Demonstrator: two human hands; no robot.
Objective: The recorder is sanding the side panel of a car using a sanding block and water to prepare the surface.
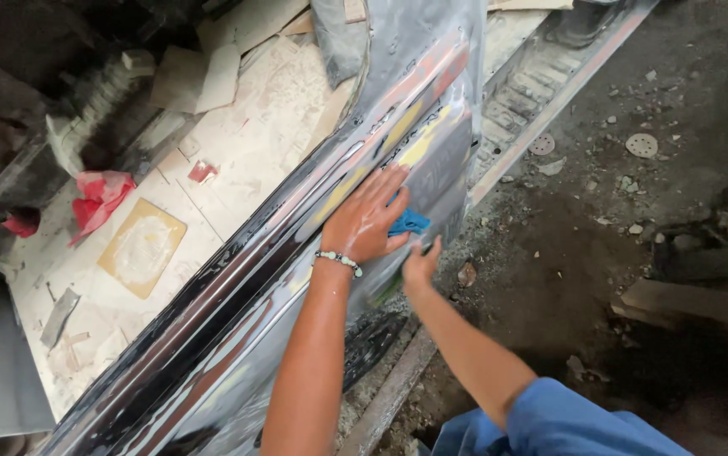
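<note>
Glossy panel point(237, 287): left hand point(364, 221) spread flat on blue pad point(410, 223); right hand point(420, 268) grips panel's edge.

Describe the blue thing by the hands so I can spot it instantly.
Find the long shiny wet car body panel running diagonally through the picture. On its upper right part lies the left hand, and the blue pad peeks out beside its fingers, the only bright blue patch there.

A single head-worn camera looks steeply down from above the person's shoulders, close over both outstretched arms. It faces forward along a glossy car body panel point(296, 279), with dirt floor point(600, 253) at right.
</note>
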